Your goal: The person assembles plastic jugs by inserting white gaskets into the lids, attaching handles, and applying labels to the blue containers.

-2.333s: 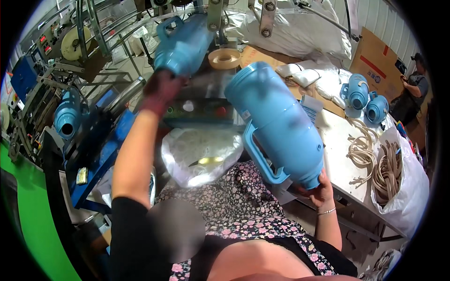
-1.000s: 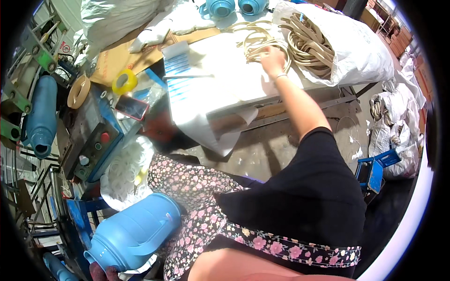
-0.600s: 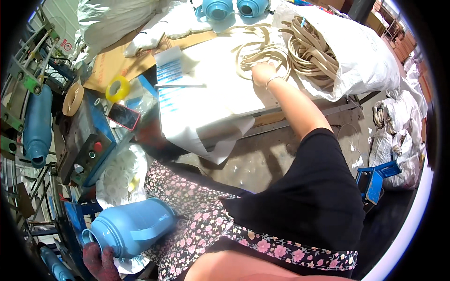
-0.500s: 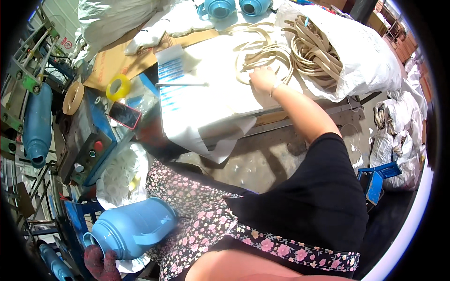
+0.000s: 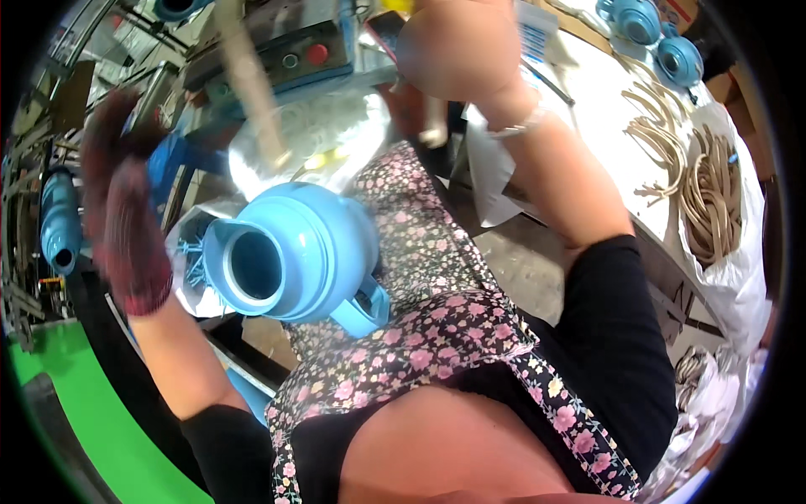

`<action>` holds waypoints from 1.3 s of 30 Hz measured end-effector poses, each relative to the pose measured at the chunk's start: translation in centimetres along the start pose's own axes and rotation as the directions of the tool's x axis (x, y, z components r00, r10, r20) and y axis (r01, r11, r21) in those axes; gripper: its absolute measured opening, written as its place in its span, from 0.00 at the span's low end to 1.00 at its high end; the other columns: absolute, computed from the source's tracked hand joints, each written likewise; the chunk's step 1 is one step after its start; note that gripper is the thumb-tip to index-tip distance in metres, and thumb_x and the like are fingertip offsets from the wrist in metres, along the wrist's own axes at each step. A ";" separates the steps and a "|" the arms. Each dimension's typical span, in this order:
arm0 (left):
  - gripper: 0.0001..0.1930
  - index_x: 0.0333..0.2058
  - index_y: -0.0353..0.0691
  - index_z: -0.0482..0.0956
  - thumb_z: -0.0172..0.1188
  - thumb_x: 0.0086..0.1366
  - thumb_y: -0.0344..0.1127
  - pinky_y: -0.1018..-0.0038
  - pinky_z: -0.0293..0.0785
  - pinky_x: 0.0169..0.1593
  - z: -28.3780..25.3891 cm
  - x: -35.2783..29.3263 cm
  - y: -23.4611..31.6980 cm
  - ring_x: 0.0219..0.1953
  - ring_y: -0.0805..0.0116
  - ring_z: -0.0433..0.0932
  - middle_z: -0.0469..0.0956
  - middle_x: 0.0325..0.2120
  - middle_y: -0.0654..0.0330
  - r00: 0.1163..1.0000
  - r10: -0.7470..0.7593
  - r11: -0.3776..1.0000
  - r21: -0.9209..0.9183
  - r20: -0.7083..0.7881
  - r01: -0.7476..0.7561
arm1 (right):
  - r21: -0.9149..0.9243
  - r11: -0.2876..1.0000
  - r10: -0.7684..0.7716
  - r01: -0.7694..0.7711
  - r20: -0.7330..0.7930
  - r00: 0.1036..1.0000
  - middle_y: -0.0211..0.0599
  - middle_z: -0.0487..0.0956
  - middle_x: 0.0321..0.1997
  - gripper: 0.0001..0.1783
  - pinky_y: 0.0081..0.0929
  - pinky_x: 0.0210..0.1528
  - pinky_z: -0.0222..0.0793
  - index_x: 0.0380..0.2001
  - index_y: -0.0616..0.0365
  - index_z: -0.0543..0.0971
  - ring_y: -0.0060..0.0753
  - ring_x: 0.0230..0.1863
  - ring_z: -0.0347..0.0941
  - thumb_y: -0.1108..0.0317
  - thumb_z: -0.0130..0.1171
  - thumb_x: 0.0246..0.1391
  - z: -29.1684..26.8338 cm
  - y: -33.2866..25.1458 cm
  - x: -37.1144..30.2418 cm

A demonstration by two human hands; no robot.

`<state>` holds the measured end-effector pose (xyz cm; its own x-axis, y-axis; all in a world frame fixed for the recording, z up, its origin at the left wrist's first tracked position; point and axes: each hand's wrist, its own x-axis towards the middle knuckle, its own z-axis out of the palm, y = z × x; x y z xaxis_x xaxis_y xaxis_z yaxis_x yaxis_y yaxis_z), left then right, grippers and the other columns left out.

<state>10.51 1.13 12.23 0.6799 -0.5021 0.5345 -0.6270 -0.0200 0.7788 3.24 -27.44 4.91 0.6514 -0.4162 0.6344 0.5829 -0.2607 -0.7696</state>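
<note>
A light blue thermos jug rests tilted on my lap against the floral apron, its round mouth facing left and its handle low on the right. My left hand, in a dark red glove, is raised left of the jug with its fingers apart, not touching it. Bare and blurred, my right hand is above and beyond the jug, closed on a beige strap. One strap end hangs just below this hand; another beige length dangles left of it, blurred. Their join is out of view.
Beyond the jug stands a machine with a red button, beside a clear bag of pale rings. On the right, a white-topped table bears loose beige straps, a white sack of straps and blue jugs. Another jug hangs left.
My right hand has come left from the strap pile, now with a strap. My left hand has let go of the jug's mouth and risen. The jug has turned mouth-up, and the view has shifted left.
</note>
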 end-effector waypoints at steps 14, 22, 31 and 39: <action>0.23 0.60 0.39 0.63 0.49 0.67 0.32 0.72 0.77 0.40 -0.5 -13.4 -7.6 0.34 0.66 0.78 0.76 0.32 0.57 0.613 -0.788 0.366 -0.844 -0.058 0.391 | 0.193 0.348 0.687 -0.917 0.614 0.390 0.18 0.66 0.23 0.11 0.15 0.28 0.59 0.40 0.56 0.75 0.12 0.22 0.57 0.62 0.58 0.58 11.2 2.8 -4.0; 0.25 0.61 0.47 0.62 0.49 0.64 0.27 0.73 0.73 0.37 0.1 -15.2 -7.4 0.28 0.72 0.71 0.70 0.26 0.62 0.886 -0.462 0.109 -0.988 0.049 0.111 | -0.094 0.660 0.649 -0.745 0.571 0.503 0.29 0.77 0.31 0.19 0.25 0.34 0.68 0.41 0.60 0.79 0.22 0.32 0.70 0.56 0.62 0.53 12.9 2.1 -4.5; 0.30 0.61 0.29 0.56 0.57 0.64 0.35 0.85 0.64 0.25 0.7 -11.6 -5.9 0.24 0.81 0.65 0.66 0.26 0.64 0.719 -0.692 0.420 -0.847 -0.066 0.326 | 0.214 0.283 0.724 -0.935 0.591 0.355 0.41 0.79 0.39 0.11 0.25 0.44 0.77 0.44 0.63 0.72 0.31 0.38 0.78 0.71 0.53 0.59 10.9 1.3 -5.5; 0.15 0.47 0.36 0.74 0.58 0.63 0.35 0.78 0.73 0.33 1.4 -10.4 -3.9 0.32 0.74 0.76 0.77 0.35 0.60 0.858 -0.215 0.972 -0.189 -0.466 0.141 | 0.506 0.719 0.220 -0.477 0.485 0.846 0.46 0.76 0.38 0.22 0.34 0.51 0.66 0.33 0.56 0.68 0.32 0.40 0.71 0.46 0.43 0.60 10.6 1.9 -6.6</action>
<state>5.33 5.23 3.15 0.8958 -0.0232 0.4439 -0.4413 0.0731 0.8944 5.18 -15.96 0.05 0.9151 0.0134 0.4030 0.3539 0.4520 -0.8188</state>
